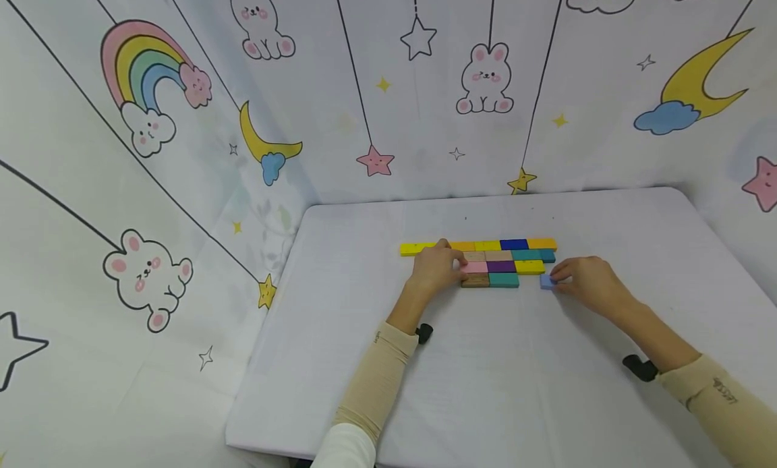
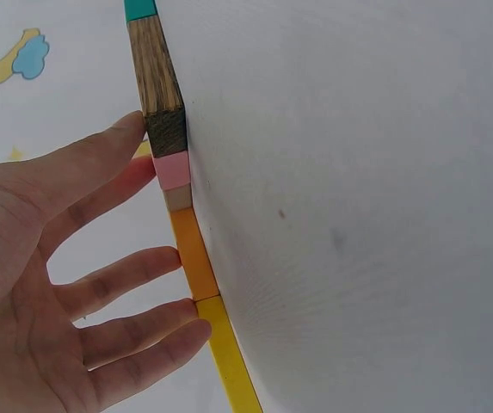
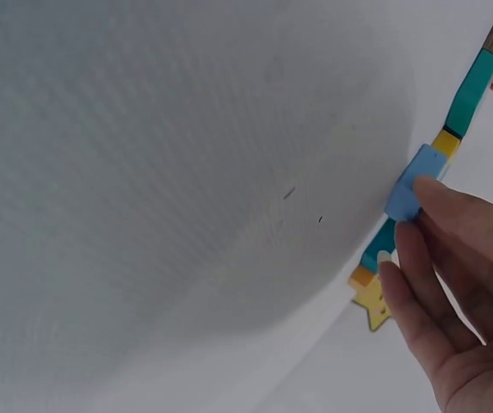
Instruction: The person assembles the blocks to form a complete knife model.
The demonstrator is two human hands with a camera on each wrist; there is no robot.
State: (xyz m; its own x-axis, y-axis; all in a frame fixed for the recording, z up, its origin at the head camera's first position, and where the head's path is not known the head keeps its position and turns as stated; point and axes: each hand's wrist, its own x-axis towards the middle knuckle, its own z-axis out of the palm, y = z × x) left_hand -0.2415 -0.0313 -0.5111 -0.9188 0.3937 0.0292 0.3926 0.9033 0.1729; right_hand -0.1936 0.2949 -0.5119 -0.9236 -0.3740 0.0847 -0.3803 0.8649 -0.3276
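Note:
Flat coloured blocks lie side by side in several rows on the table. The front row has a brown wood-grain block (image 1: pixel 475 280) and a green block (image 1: pixel 504 280); behind it are a pink block (image 1: pixel 475 267), a purple block (image 1: pixel 500 267) and a yellow block (image 1: pixel 530 267). My left hand (image 1: pixel 436 269) rests its fingertips against the rows' left ends, fingers fairly straight in the left wrist view. Between thumb and fingers, my right hand (image 1: pixel 591 282) pinches a light blue block (image 3: pixel 415 182), just right of the front row with a gap to the green block.
The back row, with a dark blue block (image 1: pixel 514 244) and an orange block (image 1: pixel 542 243), reaches farther left than the others. White cloth covers the table (image 1: pixel 485 373). A printed curtain (image 1: pixel 340 83) hangs behind and at the left.

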